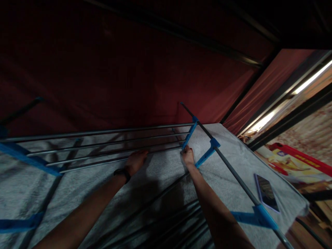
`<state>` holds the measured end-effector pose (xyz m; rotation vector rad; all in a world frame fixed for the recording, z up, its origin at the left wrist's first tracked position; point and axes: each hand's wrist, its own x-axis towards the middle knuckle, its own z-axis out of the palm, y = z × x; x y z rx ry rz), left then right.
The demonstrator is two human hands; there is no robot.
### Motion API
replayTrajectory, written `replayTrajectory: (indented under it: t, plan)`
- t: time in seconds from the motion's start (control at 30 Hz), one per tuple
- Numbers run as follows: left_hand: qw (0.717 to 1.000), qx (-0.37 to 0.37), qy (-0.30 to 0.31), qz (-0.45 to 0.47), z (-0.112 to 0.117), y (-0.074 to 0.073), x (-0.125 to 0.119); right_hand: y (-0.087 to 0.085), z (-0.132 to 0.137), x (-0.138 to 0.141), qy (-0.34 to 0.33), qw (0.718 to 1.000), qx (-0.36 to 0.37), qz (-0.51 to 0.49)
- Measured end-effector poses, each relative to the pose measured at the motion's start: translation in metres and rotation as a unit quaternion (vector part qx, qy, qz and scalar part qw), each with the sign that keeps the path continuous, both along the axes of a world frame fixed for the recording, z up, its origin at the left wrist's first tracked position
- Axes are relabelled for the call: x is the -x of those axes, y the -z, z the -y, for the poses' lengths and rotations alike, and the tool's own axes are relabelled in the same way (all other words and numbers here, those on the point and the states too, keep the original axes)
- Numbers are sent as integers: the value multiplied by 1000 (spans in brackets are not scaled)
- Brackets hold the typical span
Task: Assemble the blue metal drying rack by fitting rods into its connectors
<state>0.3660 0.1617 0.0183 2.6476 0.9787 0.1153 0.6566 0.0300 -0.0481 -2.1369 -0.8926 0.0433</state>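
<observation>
Toward the far edge of the grey blanket (233, 145), a metal rack (103, 131) is standing. The left hand (135, 162) is gripping the far tier's nearest crossbar (95, 164); the right hand (189, 156) is curling its fingers at a blue bracket's (192, 129) near end. A phone (268, 193) is lying near the right edge.

Seemingly a home (grey blanket (241, 160), red drape (145, 76)).
</observation>
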Motion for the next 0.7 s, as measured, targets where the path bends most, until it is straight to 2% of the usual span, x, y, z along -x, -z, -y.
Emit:
replayTrajectory:
  t: [0.2,0.53,0.7]
  plan:
    - [1000,-12,5,-9,2,-2,1,-2,-1,5,29,999,31,21]
    - [999,24,6,23,-11,8,2,-7,2,10,34,998,41,37]
    - [1000,13,6,24,-10,11,4,-12,1,11,32,997,57,39]
